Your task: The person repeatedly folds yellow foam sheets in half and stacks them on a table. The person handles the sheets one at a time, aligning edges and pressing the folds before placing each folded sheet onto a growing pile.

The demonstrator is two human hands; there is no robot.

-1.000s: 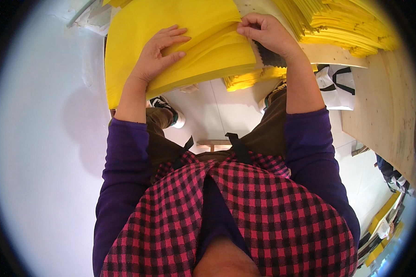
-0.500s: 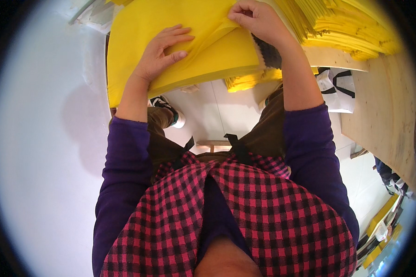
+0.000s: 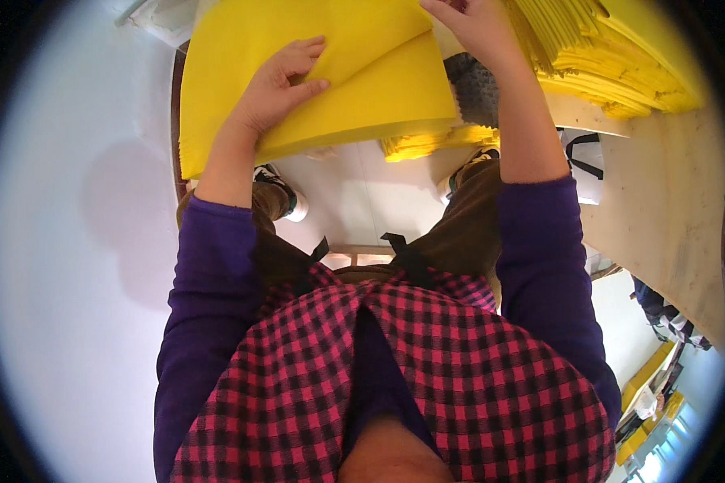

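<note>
White floor and a white wall are filling the left side of the head view, with a wooden desk (image 3: 660, 201) running down the right and the person's shoes showing on the floor below the work. Left hand (image 3: 278, 88) is pressing flat on the yellow sheet stack (image 3: 362, 97), fingers spread wide and laid on the top sheet near a fold line, not pinching anything. That stack is sitting straight ahead of the person, overhanging the near edge of whatever is carrying it. Compared with a second ago the left hand is staying in the same spot, just holding the pile down. Right hand (image 3: 475, 28) is now further up and away from the body than before, at the top edge of the view, fingers curled on the far right corner of the top sheet; fingertips are partly cut off, so how tight the grip is I cannot tell. That shift is exposing a grey textured pad (image 3: 471, 88) under the wrist, so I judge the top sheet is being peeled or slid off. Further right, a tall pile of yellow sheets (image 3: 612, 64) is resting on the desk, well apart from the left hand.
</note>
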